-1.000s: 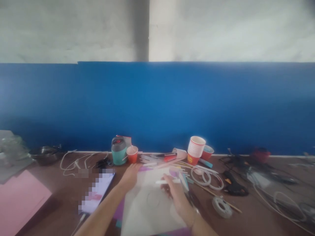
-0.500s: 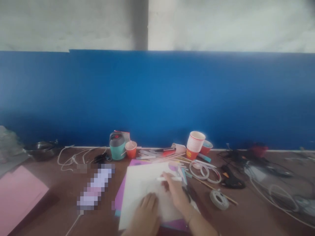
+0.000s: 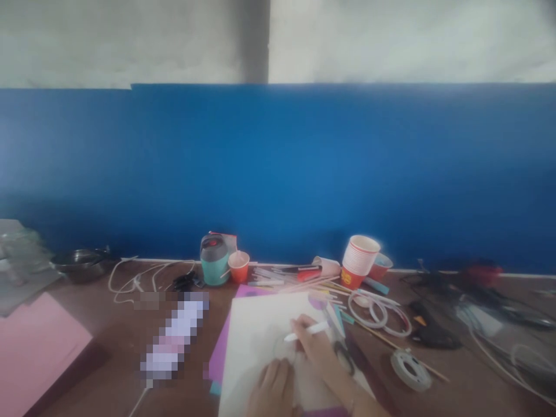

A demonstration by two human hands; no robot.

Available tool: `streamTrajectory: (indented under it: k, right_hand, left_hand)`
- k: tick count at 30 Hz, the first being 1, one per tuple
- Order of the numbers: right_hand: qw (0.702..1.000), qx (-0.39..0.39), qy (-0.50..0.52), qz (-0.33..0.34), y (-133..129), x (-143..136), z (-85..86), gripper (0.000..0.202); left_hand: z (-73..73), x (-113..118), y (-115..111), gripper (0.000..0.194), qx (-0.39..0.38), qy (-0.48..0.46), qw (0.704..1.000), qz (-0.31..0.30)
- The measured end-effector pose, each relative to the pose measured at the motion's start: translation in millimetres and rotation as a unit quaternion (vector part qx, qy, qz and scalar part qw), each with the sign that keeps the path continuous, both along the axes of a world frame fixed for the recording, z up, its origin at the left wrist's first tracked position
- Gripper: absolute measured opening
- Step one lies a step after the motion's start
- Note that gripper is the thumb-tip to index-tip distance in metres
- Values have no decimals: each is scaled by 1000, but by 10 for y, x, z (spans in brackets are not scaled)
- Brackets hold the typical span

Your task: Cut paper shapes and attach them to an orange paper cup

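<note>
A large white sheet [image 3: 247, 341] lies on top of purple paper [image 3: 221, 347] on the brown table. My left hand [image 3: 273, 391] rests palm down on the lower middle of the sheet, its fingers stretched forward. Over the right part of the sheet, my right hand [image 3: 311, 344] grips a white pen [image 3: 315, 328] whose tip points left. Faint curved lines show on the sheet left of the pen tip. Black-handled scissors [image 3: 344, 357] lie beside my right wrist, partly hidden.
Stacked paper cups [image 3: 358, 263], a teal jar [image 3: 215, 260] and a red cup [image 3: 238, 266] stand at the back. Tape rolls [image 3: 410, 369], a black glue gun [image 3: 430, 330] and cables are on the right. Pink paper [image 3: 39, 353] and a pot [image 3: 82, 264] are left.
The view has shifted, so the table things sit farther right. The pen in my right hand has tilted, with its tip lower and touching or near the sheet. My left hand stays on the sheet.
</note>
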State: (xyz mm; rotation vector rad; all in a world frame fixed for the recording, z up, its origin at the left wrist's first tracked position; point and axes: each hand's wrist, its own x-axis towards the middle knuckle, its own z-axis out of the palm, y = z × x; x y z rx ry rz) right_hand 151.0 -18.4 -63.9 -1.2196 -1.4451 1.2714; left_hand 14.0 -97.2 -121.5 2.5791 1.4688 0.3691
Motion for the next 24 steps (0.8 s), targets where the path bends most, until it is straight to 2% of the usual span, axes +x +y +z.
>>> streamTrajectory:
  k: [3,7,10,13,16,20,24]
  right_hand:
    - [999,24,6,-44,10,29,23,32]
    - [996,1,7,-85,9,60,118,29]
    - [996,-9,3,-83,-21,62,198,33]
    - [998,8,-16,-64,-70,43,237,27]
    - [998,26,-26,-45,-84,20,194,24]
    - [999,9,8,-43,-11,21,60,32]
    - [998,-3,25,-50,60,50,-3,34]
  left_hand:
    - [83,12,-41,55,-8,-1,1000,-8]
    - [171,38,-88,53,-34,-4,999,18]
    - [165,35,-108,53,-35,-5,999,17]
    - [159,18,-115,53,-20,-8,1000,12]
    - [231,18,-109,52,-20,-6,1000,14]
    - [386,37,-101,53,-68,0,997,27]
    - [405,20,-121,53,-64,8,998,16]
